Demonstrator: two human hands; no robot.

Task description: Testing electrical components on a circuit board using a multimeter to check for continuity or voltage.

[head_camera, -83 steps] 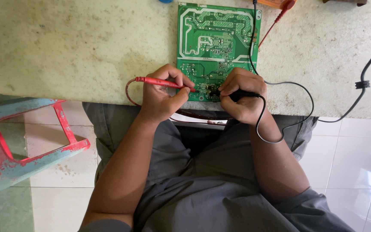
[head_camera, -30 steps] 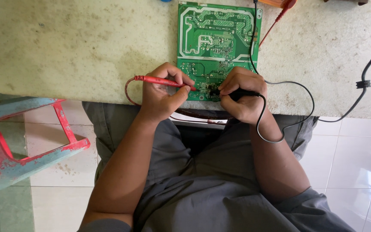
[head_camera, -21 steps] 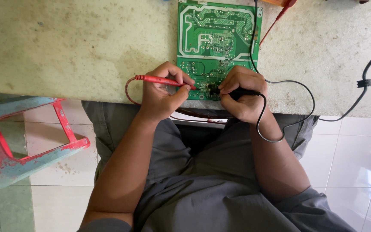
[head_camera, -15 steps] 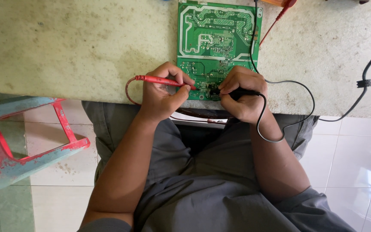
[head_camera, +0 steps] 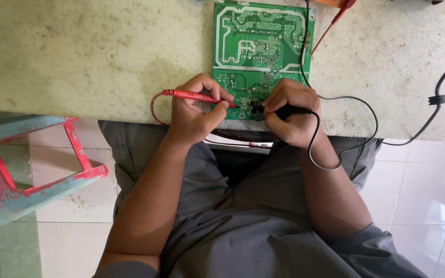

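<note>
On green circuit board (head_camera: 261, 41), left hand (head_camera: 195, 110) pinches red probe (head_camera: 197, 96), right hand (head_camera: 292, 110) pinches blk probe (head_camera: 290, 110).

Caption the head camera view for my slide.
Left hand and right hand press red probe and black probe onto green circuit board.

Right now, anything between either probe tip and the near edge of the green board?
Nothing visible. The left hand holds the red probe and the right hand the black probe, both aimed at the circuit board near its bottom edge. The exact contact points are hidden by the fingers.
</note>
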